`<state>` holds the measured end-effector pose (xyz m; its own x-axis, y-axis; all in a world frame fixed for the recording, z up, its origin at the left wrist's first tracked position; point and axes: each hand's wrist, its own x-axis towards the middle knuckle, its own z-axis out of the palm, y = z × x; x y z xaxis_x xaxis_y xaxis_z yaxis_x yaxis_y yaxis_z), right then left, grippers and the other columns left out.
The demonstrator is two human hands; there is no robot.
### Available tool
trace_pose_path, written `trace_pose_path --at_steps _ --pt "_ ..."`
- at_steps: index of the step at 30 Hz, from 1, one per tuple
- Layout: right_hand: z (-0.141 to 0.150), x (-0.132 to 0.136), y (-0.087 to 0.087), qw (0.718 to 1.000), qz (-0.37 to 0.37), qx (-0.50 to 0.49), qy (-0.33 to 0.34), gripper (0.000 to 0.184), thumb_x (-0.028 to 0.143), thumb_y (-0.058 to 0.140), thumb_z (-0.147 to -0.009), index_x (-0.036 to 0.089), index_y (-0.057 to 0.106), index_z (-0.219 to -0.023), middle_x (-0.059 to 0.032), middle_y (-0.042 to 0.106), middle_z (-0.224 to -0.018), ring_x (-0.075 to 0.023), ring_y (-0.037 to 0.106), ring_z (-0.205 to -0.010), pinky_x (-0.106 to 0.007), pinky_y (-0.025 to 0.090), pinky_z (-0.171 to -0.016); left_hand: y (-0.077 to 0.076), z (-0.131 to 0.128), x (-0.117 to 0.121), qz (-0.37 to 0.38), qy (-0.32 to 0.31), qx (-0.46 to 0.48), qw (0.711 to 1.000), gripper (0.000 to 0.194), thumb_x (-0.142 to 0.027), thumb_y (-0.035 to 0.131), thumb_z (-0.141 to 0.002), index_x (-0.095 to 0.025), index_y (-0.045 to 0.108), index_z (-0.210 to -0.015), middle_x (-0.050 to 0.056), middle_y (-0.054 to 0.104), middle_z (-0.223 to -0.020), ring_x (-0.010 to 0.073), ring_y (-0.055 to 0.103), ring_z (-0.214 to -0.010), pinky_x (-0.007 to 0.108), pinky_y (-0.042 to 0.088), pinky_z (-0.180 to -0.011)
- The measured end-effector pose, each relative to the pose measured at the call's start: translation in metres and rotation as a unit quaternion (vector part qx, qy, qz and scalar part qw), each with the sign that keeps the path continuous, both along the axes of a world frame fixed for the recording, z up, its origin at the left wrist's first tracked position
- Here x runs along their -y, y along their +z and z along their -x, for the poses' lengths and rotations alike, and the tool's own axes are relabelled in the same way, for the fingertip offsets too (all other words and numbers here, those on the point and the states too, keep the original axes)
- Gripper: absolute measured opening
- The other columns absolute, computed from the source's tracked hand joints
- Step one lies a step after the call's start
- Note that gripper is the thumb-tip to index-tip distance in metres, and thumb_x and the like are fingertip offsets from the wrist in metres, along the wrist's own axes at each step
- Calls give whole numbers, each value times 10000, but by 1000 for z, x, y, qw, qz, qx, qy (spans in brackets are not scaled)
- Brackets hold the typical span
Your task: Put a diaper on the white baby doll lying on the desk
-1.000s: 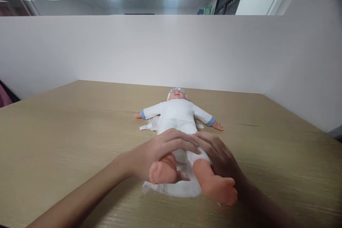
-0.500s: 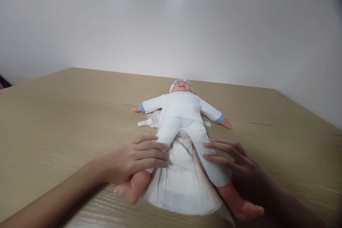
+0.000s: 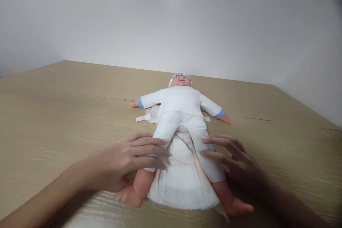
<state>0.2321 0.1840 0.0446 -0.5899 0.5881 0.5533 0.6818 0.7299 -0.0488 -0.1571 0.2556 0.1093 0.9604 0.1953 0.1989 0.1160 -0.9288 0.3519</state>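
Note:
A baby doll (image 3: 181, 99) in a white suit with blue cuffs lies on its back, arms spread and legs apart. Beneath its hips and between its legs is an unfolded white diaper (image 3: 187, 185), its tabs sticking out at both sides of the waist. My left hand (image 3: 133, 158) holds the doll's leg at the left, fingers laid over the top near the knee. At the right, my right hand (image 3: 232, 156) grips the other leg from its outer side, fingertips on the thigh. Both thumbs are mostly hidden.
The doll lies on a wide wood-grain table (image 3: 66, 114) with thin seams across it. A plain pale wall or partition (image 3: 120, 25) rises behind the table's far edge and along its right side.
The view has tilted down, so the ceiling is mostly out of frame. The doll's lower legs have come slightly closer together, with my hands still on them.

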Motion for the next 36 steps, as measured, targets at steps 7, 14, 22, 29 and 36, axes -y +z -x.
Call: trace_pose_path --at_steps 7,14,22,29,36 --pt "7 1 1 1000 10 -8 -9 371 57 565 -1051 290 700 -1306 -69 650 -1438 -239 589 -1302 -417 512 -1112 -4 1 2 49 28 -38 998 718 6 585 -920 -349 591 -1543 8 618 -1623 261 463 -1604 467 362 -1369" --pt "7 6 4 993 95 -64 -5 441 41 474 -1051 315 654 -1346 -57 606 -1479 -215 564 -1368 -396 523 -1111 6 3 7 90 39 -51 994 784 15 533 -910 -347 548 -1605 -4 570 -1669 275 406 -1638 451 407 -1347" --pt "39 31 25 983 158 -51 -81 268 221 481 -1107 269 580 -1351 -122 593 -1476 -278 546 -1428 -492 536 -1131 1 -9 16 96 76 -24 992 432 -284 626 -1069 -344 610 -1497 14 677 -1541 273 462 -1586 430 445 -1302" --pt "41 32 19 993 104 -4 -61 363 132 489 -1072 241 594 -1402 -142 611 -1469 -297 528 -1454 -510 523 -1142 -6 -8 12 63 60 -11 996 475 -339 694 -1039 -320 594 -1504 37 693 -1511 285 483 -1557 424 429 -1291" --pt "38 36 20 996 73 13 -56 362 469 644 -1057 269 653 -1358 -129 571 -1552 -341 517 -1457 -525 498 -1122 -6 -13 19 94 94 -3 991 736 -504 913 -808 -315 598 -1445 71 697 -1442 379 515 -1486 497 480 -1222"
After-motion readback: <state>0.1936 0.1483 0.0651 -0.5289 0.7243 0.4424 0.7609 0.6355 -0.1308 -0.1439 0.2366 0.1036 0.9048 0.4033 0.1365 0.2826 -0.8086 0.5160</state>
